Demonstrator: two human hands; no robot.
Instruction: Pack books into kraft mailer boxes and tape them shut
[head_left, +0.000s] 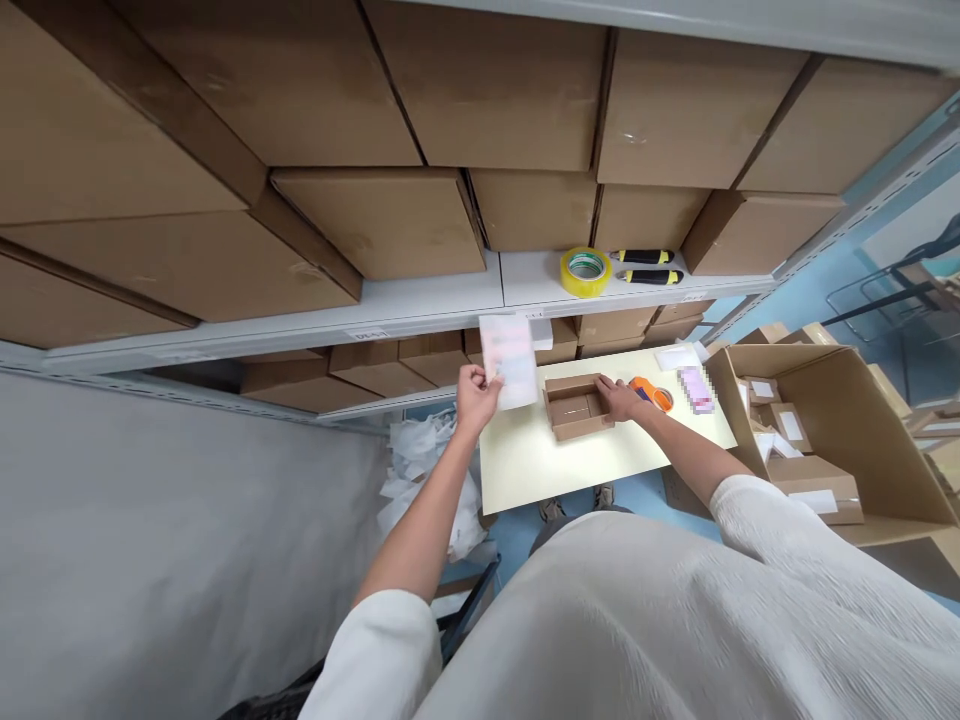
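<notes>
Cardboard box (574, 412) touches the right hand (621, 398); left hand (476, 395) holds sheet (510, 362).

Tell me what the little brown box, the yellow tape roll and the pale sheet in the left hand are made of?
The little brown box looks like plain cardboard, with a dull finish and folded sides. The yellow tape roll looks like shiny plastic tape, because it gleams and is wound in layers. The pale sheet in the left hand could be paper or thin plastic; the look leaves that open.

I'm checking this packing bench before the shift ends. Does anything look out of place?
Crumpled white packing material lies heaped on the floor beside the table. It looks odd because it is loose, not inside a bin or carton.
</notes>
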